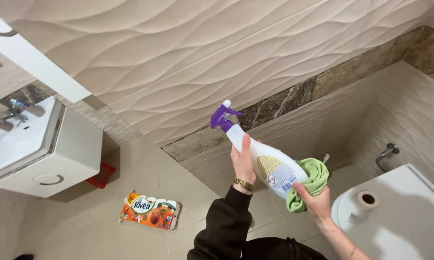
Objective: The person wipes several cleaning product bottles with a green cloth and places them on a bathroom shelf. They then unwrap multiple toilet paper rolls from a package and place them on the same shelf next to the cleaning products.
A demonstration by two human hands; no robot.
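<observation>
- left hand (pixel 242 163), gold bracelet on the wrist, is wrapped round the neck of a white plastic spray bottle with a purple trigger (pixel 262 156)
- right hand (pixel 315 202) clutches a bunched green cloth (pixel 311 182) against the bottle's base
- white toilet (pixel 400 216) just right, loo roll on top
- farther off: orange toilet-paper pack (pixel 150 211) on the floor, white sink cabinet (pixel 53 154)

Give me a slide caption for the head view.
Left hand holds a white spray bottle; right hand holds a green cloth at its base.

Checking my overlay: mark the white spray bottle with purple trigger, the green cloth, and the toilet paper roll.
white spray bottle with purple trigger (pixel 267 163), head view, body.
green cloth (pixel 314 179), head view, bunched middle.
toilet paper roll (pixel 368 198), head view, top.
</observation>
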